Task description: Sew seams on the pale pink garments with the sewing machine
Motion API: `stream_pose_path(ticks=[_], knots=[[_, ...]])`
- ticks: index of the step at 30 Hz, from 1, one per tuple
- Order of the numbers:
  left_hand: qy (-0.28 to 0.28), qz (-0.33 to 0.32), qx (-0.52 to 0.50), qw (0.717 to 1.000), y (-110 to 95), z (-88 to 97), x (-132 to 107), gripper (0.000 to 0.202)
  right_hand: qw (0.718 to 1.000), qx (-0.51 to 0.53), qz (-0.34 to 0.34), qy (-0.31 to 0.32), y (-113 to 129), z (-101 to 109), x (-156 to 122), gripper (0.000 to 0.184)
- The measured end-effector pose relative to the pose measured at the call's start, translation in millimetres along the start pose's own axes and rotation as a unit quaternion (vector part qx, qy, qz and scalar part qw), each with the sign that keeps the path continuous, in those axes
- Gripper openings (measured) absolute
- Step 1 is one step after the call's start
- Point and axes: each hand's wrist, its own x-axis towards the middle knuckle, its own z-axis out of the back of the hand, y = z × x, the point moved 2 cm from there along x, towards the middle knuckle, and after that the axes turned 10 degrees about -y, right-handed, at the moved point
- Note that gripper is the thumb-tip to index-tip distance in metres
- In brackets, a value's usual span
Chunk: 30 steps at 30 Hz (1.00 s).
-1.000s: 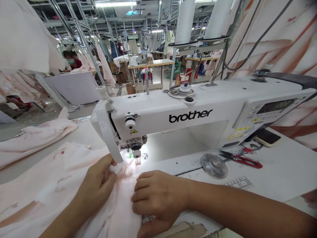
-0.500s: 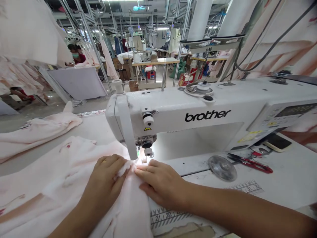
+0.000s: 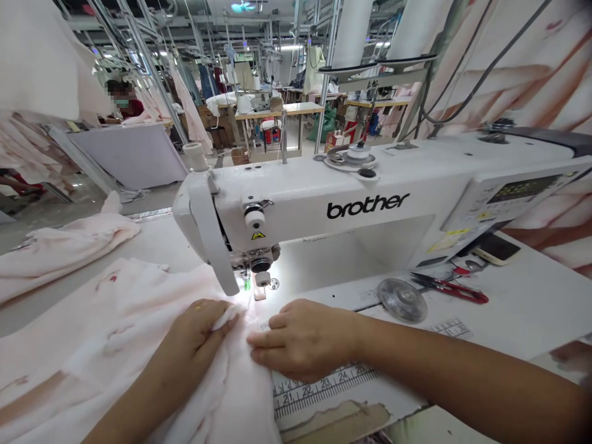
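Observation:
Pale pink fabric [image 3: 139, 308] with small reddish prints spreads over the left of the machine bed and runs under the needle area of a white sewing machine [image 3: 296, 200]. My left hand [image 3: 198, 330] is closed on a bunched fold of it, just in front of the presser foot [image 3: 247, 282]. To the right, my right hand [image 3: 300, 339] has its thumb and fingers drawn together at the fabric's right edge, fingertips touching the cloth. Whether it pinches the cloth or only presses on it is partly hidden. The machine's lamp lights the spot ahead of both hands.
Right of my hands lie a clear round disc [image 3: 402, 300], red-handled thread snips [image 3: 451, 288] and a phone [image 3: 497, 248]. A printed ruler [image 3: 319, 388] runs along the front edge. Another fabric piece [image 3: 69, 243] lies at far left. A person [image 3: 123, 105] sits beyond.
My right hand has drawn back a little from the presser foot, toward me. My left hand keeps its hold on the fabric. The view has shifted, so the machine appears farther left.

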Motion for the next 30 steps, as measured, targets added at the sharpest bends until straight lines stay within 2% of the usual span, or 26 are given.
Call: stream_pose_path(ticks=[2,4,6,8,10,15,18,22,26,30], knots=[[-0.009,-0.024,0.012,1.0,0,0.1,-1,0.025,0.999,-0.003,0.032,0.016,0,3,-3,0.018],[-0.038,-0.092,0.038,0.994,0,-0.3,-2,0.016,0.999,-0.008,0.048,0.014,0,4,-3,0.016],[-0.062,-0.174,0.066,0.981,0,-1.7,-5,0.025,0.998,-0.023,0.057,-0.007,3,2,-2,0.011],[-0.059,-0.234,0.091,0.966,0,-4.0,-6,0.032,0.997,-0.044,0.059,-0.039,7,-2,-1,0.007],[-0.039,-0.259,0.106,0.959,-2,-6.3,-7,0.028,0.994,-0.064,0.051,-0.071,11,-6,0,0.009],[-0.027,-0.264,0.091,0.96,-9,-9.0,-8,0.023,0.993,-0.061,0.03,-0.093,15,-7,-1,0.013],[-0.011,-0.23,0.075,0.97,-7,-10.6,-6,0.025,0.995,-0.052,0.024,-0.084,14,-4,0,0.014],[0.006,-0.222,0.082,0.972,-3,-11.2,4,0.026,0.996,-0.066,-0.008,-0.058,10,-1,2,0.013],[-0.017,-0.23,0.122,0.965,-1,-11.6,13,0.027,0.995,-0.076,-0.056,-0.038,3,-2,2,0.009],[-0.049,-0.261,0.156,0.951,0,-14.2,11,0.027,0.994,-0.08,-0.044,-0.059,1,-3,1,0.006]])
